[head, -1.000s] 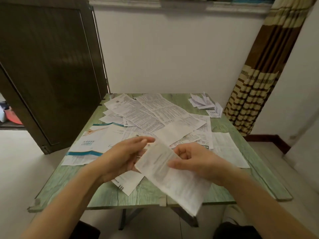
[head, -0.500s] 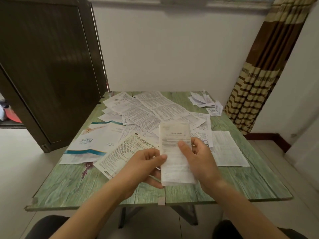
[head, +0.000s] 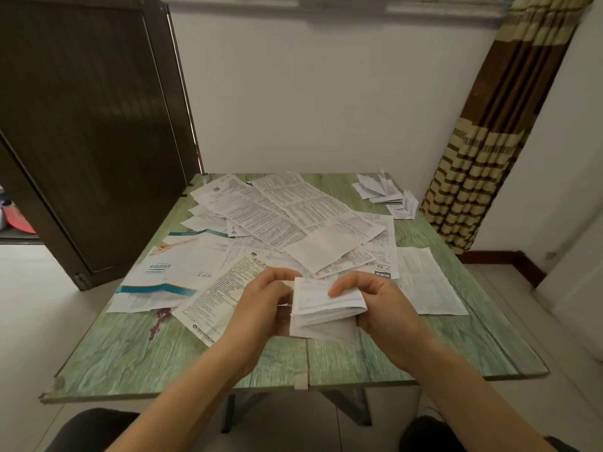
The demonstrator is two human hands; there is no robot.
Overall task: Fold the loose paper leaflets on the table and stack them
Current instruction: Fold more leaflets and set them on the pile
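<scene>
Above the desk, the left hand and right hand are both pinching a half-folded leaflet, probably steadying its edges for creasing, near the loose leaflets.

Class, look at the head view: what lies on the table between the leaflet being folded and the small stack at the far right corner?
Loose unfolded leaflets on the table, between folded leaflet and stack.

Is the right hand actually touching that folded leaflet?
Touching. The head view shows the right hand gripping the folded leaflet, its fingers pressed onto the top layer; the left hand holds the opposite edge.
</scene>
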